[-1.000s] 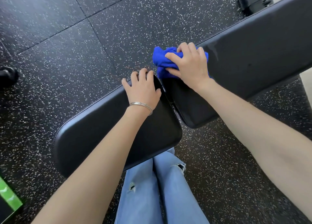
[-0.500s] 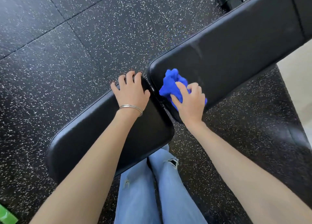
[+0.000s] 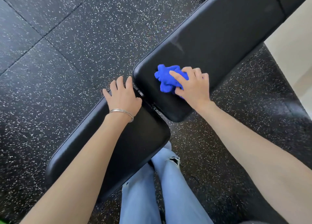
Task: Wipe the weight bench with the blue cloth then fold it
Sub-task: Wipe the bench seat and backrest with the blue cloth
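The black padded weight bench runs diagonally through the view: a seat pad (image 3: 128,149) at lower left and a long back pad (image 3: 219,38) toward the upper right, with a narrow gap between them. The bunched blue cloth (image 3: 167,79) lies on the near end of the back pad. My right hand (image 3: 192,87) presses down on the cloth, fingers wrapped over it. My left hand (image 3: 122,95), a thin bracelet on its wrist, rests flat with fingers spread on the far edge of the seat pad, next to the gap.
Black rubber floor tiles with white speckles (image 3: 67,55) surround the bench. A pale floor or wall strip (image 3: 295,46) shows at the right edge. My legs in light blue jeans (image 3: 162,190) stand under the seat pad's near side.
My right hand has dragged the cloth from the back pad's far edge toward its near end and then a little back up the pad. My left hand stays on the seat pad.
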{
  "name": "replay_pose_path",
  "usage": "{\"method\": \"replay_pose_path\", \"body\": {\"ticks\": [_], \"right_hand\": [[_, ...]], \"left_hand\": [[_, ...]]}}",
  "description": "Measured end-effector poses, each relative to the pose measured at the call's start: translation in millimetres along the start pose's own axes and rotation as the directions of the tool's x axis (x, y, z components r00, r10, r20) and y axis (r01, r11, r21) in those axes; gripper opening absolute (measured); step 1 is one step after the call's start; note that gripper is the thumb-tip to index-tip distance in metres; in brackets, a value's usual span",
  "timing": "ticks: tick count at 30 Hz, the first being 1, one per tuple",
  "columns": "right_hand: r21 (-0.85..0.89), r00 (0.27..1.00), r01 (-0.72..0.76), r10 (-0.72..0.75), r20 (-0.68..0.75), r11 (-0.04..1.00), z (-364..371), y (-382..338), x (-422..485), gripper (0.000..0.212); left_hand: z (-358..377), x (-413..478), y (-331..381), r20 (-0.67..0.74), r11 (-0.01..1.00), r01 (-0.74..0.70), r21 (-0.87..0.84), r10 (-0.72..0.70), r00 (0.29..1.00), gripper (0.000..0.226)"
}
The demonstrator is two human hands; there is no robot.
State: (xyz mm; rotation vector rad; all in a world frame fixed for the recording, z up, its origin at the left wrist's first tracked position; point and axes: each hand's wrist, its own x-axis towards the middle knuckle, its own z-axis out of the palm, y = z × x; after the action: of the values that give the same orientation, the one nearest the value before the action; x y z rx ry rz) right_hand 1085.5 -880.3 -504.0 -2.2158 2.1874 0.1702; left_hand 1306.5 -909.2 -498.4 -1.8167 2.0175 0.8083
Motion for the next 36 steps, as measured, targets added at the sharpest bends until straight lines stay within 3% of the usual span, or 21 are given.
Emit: {"method": "replay_pose_path", "body": {"ticks": [2, 4, 6, 10, 17, 19, 24, 26, 29, 31, 36], "right_hand": [[0.053, 0.954, -0.293, 0.287, 0.091, 0.955, 0, 19, 24, 0.047], [0.141, 0.822, -0.566, 0.544, 0.166, 0.812, 2, 36, 41, 0.044], [0.209, 0.744, -0.668, 0.638, 0.197, 0.714, 1, 35, 43, 0.041], [0.211, 0.826, -0.563, 0.534, 0.180, 0.799, 2, 1, 0, 0.042], [0.318, 0.880, -0.466, 0.395, 0.264, 0.826, 0, -69, -84, 0.053], [0.344, 0.918, -0.373, 0.291, 0.268, 0.862, -1, -65, -88, 0.059], [0.344, 0.989, -0.131, 0.099, 0.110, 0.930, -3, -20, -74, 0.055], [0.360, 0.963, -0.264, 0.221, 0.156, 0.895, -2, -7, -66, 0.051], [0.386, 0.781, -0.623, 0.564, 0.267, 0.680, 0, -3, -39, 0.044], [0.395, 0.719, -0.688, 0.645, 0.258, 0.609, 0, -12, -16, 0.042], [0.345, 0.921, -0.387, 0.341, 0.186, 0.855, 1, -40, 28, 0.050]], "left_hand": [[1, 6, 2, 0.009, 1.000, -0.018, -0.026, 0.018, 1.000, 0.074], [2, 15, 3, 0.001, 0.998, -0.031, -0.050, 0.031, 1.000, 0.076], [2, 24, 5, -0.013, 0.996, -0.054, -0.071, 0.053, 0.999, 0.078], [-4, 41, 10, -0.007, 0.980, -0.111, -0.165, 0.112, 0.994, 0.078], [-11, 44, 18, 0.075, 0.972, -0.132, -0.192, 0.149, 0.986, 0.076], [-13, 43, 16, 0.091, 0.974, -0.142, -0.178, 0.159, 0.983, 0.077], [-16, 40, 9, 0.104, 0.974, -0.175, -0.141, 0.190, 0.976, 0.077], [-16, 38, 6, 0.109, 0.974, -0.193, -0.121, 0.206, 0.972, 0.076], [-16, 37, 4, 0.090, 0.972, -0.201, -0.117, 0.212, 0.973, 0.074], [-15, 36, 6, 0.076, 0.973, -0.196, -0.119, 0.206, 0.976, 0.074], [-12, 36, 21, 0.033, 0.971, -0.152, -0.183, 0.160, 0.986, 0.075]]}}
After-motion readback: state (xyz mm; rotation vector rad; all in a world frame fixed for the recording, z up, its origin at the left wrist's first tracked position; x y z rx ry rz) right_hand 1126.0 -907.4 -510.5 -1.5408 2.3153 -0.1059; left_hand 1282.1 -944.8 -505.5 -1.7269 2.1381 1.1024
